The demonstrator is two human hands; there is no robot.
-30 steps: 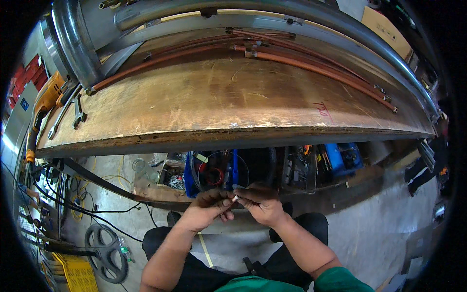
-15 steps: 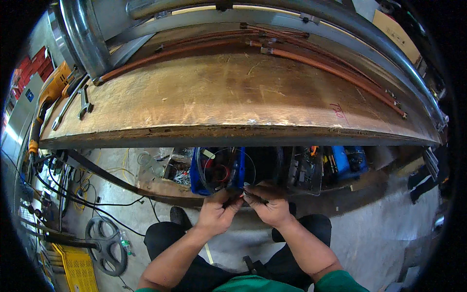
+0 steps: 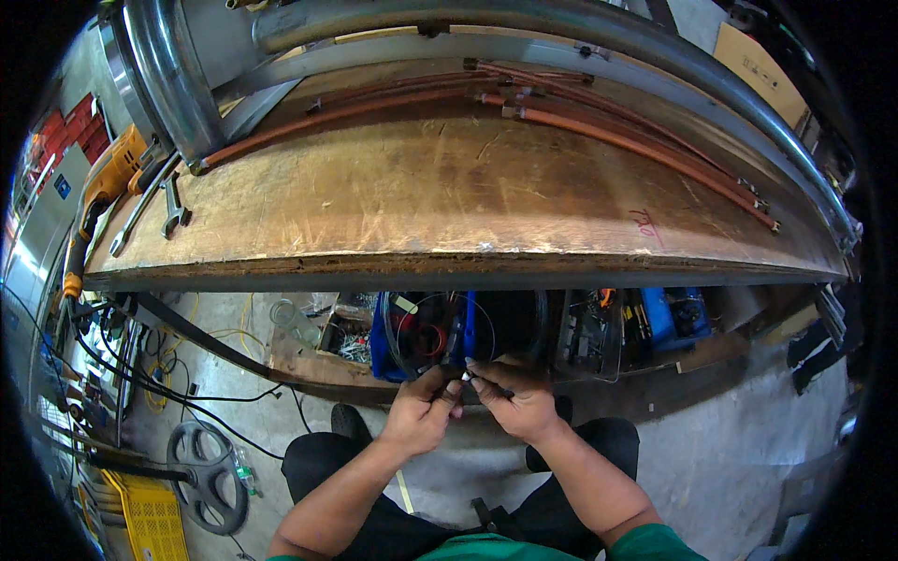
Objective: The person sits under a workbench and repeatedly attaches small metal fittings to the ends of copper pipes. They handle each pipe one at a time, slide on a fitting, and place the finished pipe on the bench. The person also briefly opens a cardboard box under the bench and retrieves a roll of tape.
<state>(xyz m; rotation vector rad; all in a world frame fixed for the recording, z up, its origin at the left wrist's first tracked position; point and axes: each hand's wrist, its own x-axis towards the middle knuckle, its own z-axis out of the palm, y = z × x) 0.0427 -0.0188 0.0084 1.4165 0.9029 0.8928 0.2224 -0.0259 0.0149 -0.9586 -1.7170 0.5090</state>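
Observation:
My left hand (image 3: 423, 409) and my right hand (image 3: 517, 400) meet below the near edge of the wooden bench, above my knees. Both are closed, thumbs against fingers. Between the fingertips shows a small whitish piece (image 3: 467, 376), too small to name; I cannot tell which hand carries it. Just beyond my fingers lies a blue bin (image 3: 380, 338) with a red ring-shaped item (image 3: 428, 342) inside. A thin wire loop (image 3: 487, 323) curves over the bin. Whether it runs into my hands I cannot make out.
On the bench (image 3: 393, 201) lie an open-end wrench (image 3: 174, 208), several reddish-brown rods (image 3: 617, 142) and an orange power tool (image 3: 110, 179) at the left edge. A thick metal tube (image 3: 673, 65) spans the back. Below are a shelf, hanging black cables (image 3: 178, 383) and a yellow crate (image 3: 150, 514).
My hands stay together at nearly the same place, their fingertips slightly shifted, and the whitish piece shows more plainly. The bench sits a little lower in the view.

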